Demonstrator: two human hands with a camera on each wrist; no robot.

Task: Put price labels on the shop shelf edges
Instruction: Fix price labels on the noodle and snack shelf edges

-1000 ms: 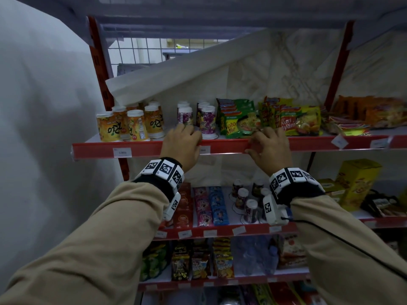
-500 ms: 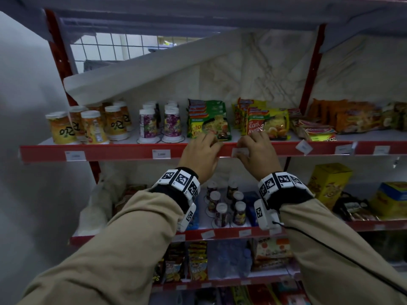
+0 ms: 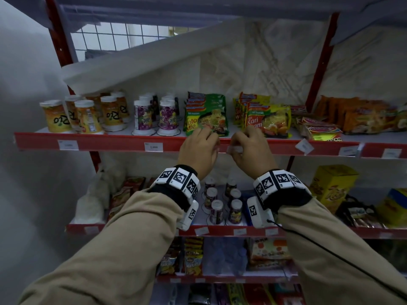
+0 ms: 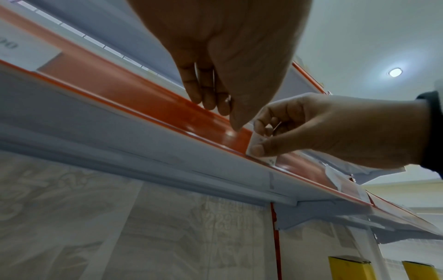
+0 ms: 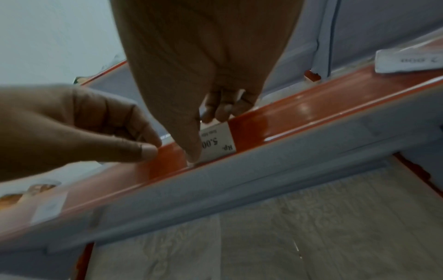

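fingers [image 5: 215,108] of the right hand [image 3: 251,150] curl down over the top of a white price label [image 5: 219,143], and the thumb presses its left part against the red shelf edge [image 3: 110,144]; the label is pinched between thumb and fingers. print on the label reads "rp." and "5.00", with the rest hidden behind the thumb. the label sits in the glossy red strip on the front of the upper shelf, just below the yellow noodle packs [image 3: 264,119] at 12 o'clock from the right hand.

left hand [image 3: 198,150] is at 9 o'clock from the right hand, near it but apart. its fingers [image 4: 203,91] are bent down onto the upper lip of the red strip and the thumb tip rests on the strip face, just beside the label's left end. whether the left thumb touches the label itself cannot be told. the left hand grips no loose object.

further labels are seated along the same shelf edge: one under the orange cups [image 3: 83,115] at 9 o'clock, one marked "2.000" [image 3: 153,147] under the purple cups [image 3: 156,115], and a tilted label [image 3: 304,146] at 3 o'clock from the hands. green noodle packs [image 3: 206,115] stand directly behind the left hand. both forearms wear beige sleeves with marker-covered wrist bands [image 3: 178,179].
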